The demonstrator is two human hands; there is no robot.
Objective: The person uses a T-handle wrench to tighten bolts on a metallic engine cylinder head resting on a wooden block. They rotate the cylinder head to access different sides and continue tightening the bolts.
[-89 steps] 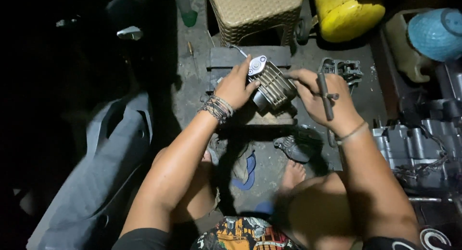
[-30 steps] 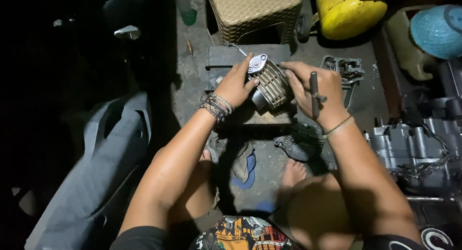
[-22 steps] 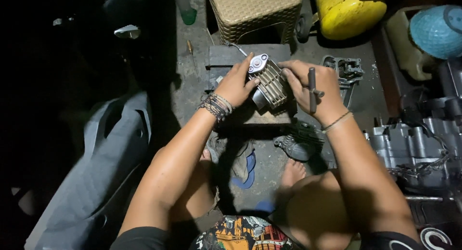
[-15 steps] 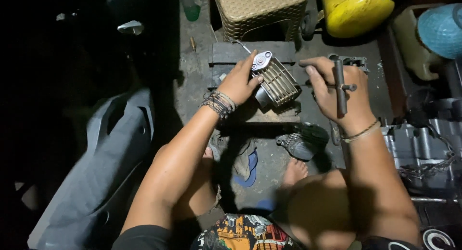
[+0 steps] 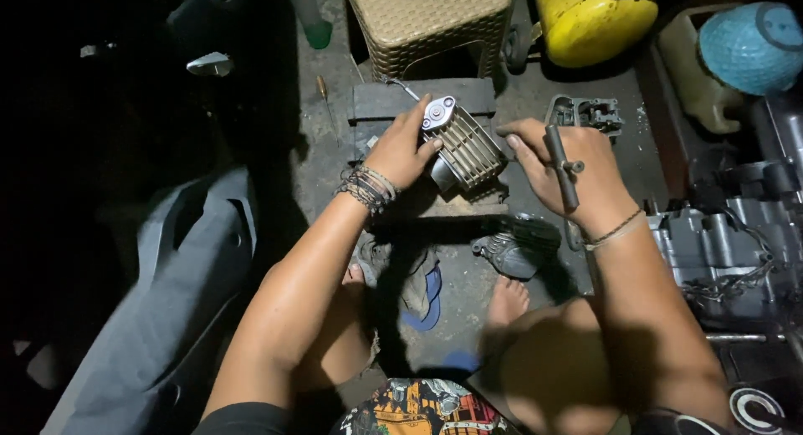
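A finned metal engine cylinder head rests tilted on a dark wooden block on the concrete floor. My left hand, with beaded bracelets at the wrist, grips the head from its left side. My right hand hovers just right of the head, with a dark T-shaped wrench lying across its back between the fingers. Its fingertips point toward the head without touching it.
A woven stool, a yellow canister and a blue round lid stand at the back. An engine case lies at right. A small metal part, an engine cover, a grey plastic panel, and my bare feet and sandal are below.
My right hand has pulled away from the cylinder head to the right, carrying the T-shaped wrench. My left hand has kept its grip on the head.
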